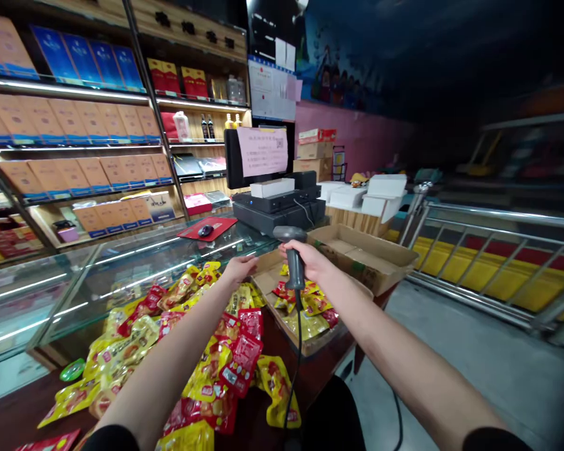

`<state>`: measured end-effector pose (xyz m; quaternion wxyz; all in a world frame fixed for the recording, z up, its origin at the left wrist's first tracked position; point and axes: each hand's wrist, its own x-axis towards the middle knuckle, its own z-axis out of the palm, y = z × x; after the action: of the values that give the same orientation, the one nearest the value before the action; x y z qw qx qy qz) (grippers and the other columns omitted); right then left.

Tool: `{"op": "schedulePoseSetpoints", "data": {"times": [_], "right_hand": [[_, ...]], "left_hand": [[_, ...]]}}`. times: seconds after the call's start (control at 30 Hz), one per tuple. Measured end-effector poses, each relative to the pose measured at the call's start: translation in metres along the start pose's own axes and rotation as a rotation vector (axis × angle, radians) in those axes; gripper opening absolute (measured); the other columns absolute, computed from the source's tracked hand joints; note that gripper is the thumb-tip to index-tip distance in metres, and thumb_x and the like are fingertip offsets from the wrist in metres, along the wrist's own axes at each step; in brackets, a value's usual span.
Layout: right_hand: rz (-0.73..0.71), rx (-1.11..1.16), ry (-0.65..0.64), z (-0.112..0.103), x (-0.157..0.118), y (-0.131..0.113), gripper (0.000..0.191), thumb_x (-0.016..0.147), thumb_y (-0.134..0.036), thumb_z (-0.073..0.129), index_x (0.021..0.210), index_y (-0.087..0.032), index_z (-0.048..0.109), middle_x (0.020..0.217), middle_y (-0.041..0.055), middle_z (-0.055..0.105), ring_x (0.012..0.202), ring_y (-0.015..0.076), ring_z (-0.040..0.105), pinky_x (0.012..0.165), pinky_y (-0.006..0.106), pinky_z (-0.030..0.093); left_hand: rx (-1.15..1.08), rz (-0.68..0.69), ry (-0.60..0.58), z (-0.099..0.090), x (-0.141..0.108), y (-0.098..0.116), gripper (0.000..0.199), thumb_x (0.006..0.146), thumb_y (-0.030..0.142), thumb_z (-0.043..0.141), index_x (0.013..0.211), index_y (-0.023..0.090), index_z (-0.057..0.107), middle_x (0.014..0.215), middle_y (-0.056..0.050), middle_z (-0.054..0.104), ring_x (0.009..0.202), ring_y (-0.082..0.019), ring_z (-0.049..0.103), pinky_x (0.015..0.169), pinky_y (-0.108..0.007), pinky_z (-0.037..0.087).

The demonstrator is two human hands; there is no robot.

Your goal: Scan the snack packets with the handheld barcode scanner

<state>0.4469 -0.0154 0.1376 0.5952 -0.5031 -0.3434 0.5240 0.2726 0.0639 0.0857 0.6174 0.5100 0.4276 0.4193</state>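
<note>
My right hand (308,258) is closed around the handle of a dark grey barcode scanner (295,269), its head on top and its cable hanging down. The scanner is above a shallow cardboard box (266,275) that has red and yellow snack packets (310,300) in it. My left hand (240,269) is at the box's left edge, fingers stretched toward the right, with nothing visible in them. Below and left of it, a large heap of shiny red and yellow snack packets (207,363) covers the counter.
Behind the first box stands a second cardboard box (380,275). A glass display counter (136,266) runs left, with a mouse (205,230) on a red mat (223,227). A monitor (234,160) and a black cash drawer (272,219) stand behind. Metal railings (489,269) are at right.
</note>
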Motion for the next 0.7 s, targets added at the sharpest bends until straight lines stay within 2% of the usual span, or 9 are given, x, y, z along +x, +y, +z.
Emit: {"op": "schedulePoseSetpoints", "data": {"times": [0.2, 0.43, 0.57, 0.7], "right_hand": [[0.132, 0.091, -0.114, 0.060, -0.006, 0.032, 0.007, 0.075, -0.018, 0.057, 0.072, -0.014, 0.061, 0.071, 0.0050, 0.065, 0.065, 0.0125, 0.061, 0.063, 0.023, 0.051], [0.241, 0.109, -0.219, 0.134, -0.018, 0.068, 0.009, 0.078, -0.021, 0.060, 0.076, -0.013, 0.061, 0.067, 0.0039, 0.065, 0.058, 0.0112, 0.061, 0.059, 0.022, 0.052], [0.300, 0.093, -0.287, 0.169, -0.031, 0.089, 0.011, 0.079, -0.022, 0.061, 0.074, -0.012, 0.061, 0.064, 0.0030, 0.063, 0.055, 0.0106, 0.059, 0.059, 0.023, 0.053], [0.351, 0.070, -0.321, 0.193, -0.052, 0.109, 0.009, 0.077, -0.021, 0.062, 0.076, -0.013, 0.063, 0.068, 0.0035, 0.065, 0.058, 0.0109, 0.061, 0.062, 0.024, 0.054]], "left_hand": [[0.057, 0.027, 0.062, -0.079, -0.031, -0.002, 0.046, 0.052, 0.034, 0.084, 0.089, 0.010, 0.071, 0.075, -0.005, 0.069, 0.066, -0.012, 0.064, 0.069, -0.025, 0.051], [0.093, 0.052, 0.112, -0.175, -0.087, 0.008, 0.058, 0.050, 0.043, 0.083, 0.097, 0.012, 0.071, 0.091, -0.009, 0.072, 0.080, -0.017, 0.067, 0.078, -0.027, 0.051], [0.185, 0.078, 0.182, -0.213, -0.122, 0.003, 0.056, 0.055, 0.044, 0.081, 0.100, 0.013, 0.071, 0.092, -0.010, 0.072, 0.082, -0.019, 0.067, 0.077, -0.029, 0.051], [0.235, 0.053, 0.240, -0.235, -0.153, -0.012, 0.049, 0.057, 0.041, 0.079, 0.096, 0.012, 0.072, 0.087, -0.010, 0.072, 0.077, -0.019, 0.067, 0.073, -0.029, 0.052]]}}
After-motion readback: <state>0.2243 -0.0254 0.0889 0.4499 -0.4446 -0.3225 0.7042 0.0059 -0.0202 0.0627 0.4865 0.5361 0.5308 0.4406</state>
